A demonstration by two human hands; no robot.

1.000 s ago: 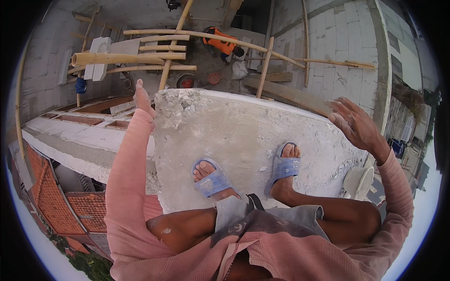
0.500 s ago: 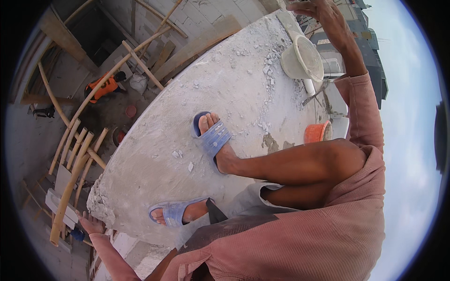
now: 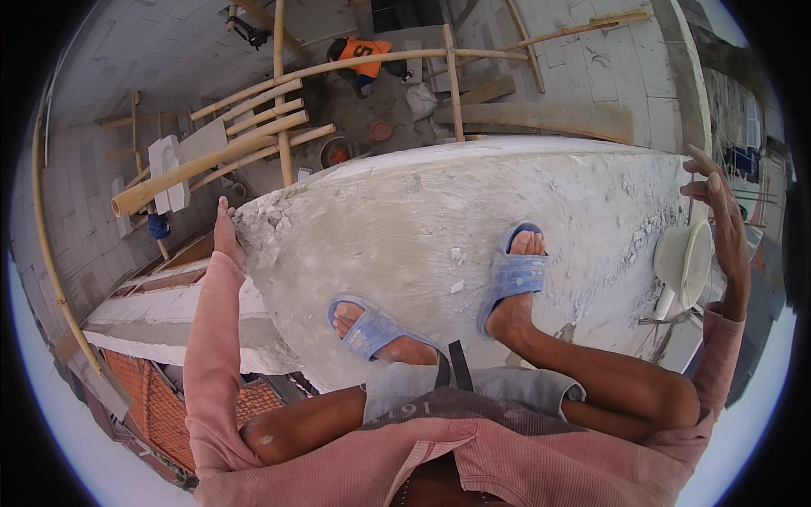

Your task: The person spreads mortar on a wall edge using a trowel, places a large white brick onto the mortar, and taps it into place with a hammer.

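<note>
I squat on a pale, rough concrete slab (image 3: 389, 220) in blue slides (image 3: 515, 270). My left hand (image 3: 228, 235) is out beside the slab's broken left corner, fingers stretched and held together, with nothing in it. My right hand (image 3: 715, 211) is raised at the slab's right end, fingers apart and slightly bent, holding nothing. A pale plastic pail (image 3: 680, 262) stands just left of that hand, with loose rubble along the slab near it. I cannot tell whether either hand touches the slab.
Beyond the slab's far edge is a drop, crossed by bamboo poles (image 3: 329, 66) with pale blocks (image 3: 169, 173) on them. Below, a worker in orange (image 3: 363, 59) bends near a sack (image 3: 422, 100) and red bucket (image 3: 380, 131). Tiled roofs (image 3: 156, 397) lie below at left.
My view swung right half a second ago and has swung back. Compared with one second ago, my right hand is farther right, and my left hand sits farther left and lower in the picture.
</note>
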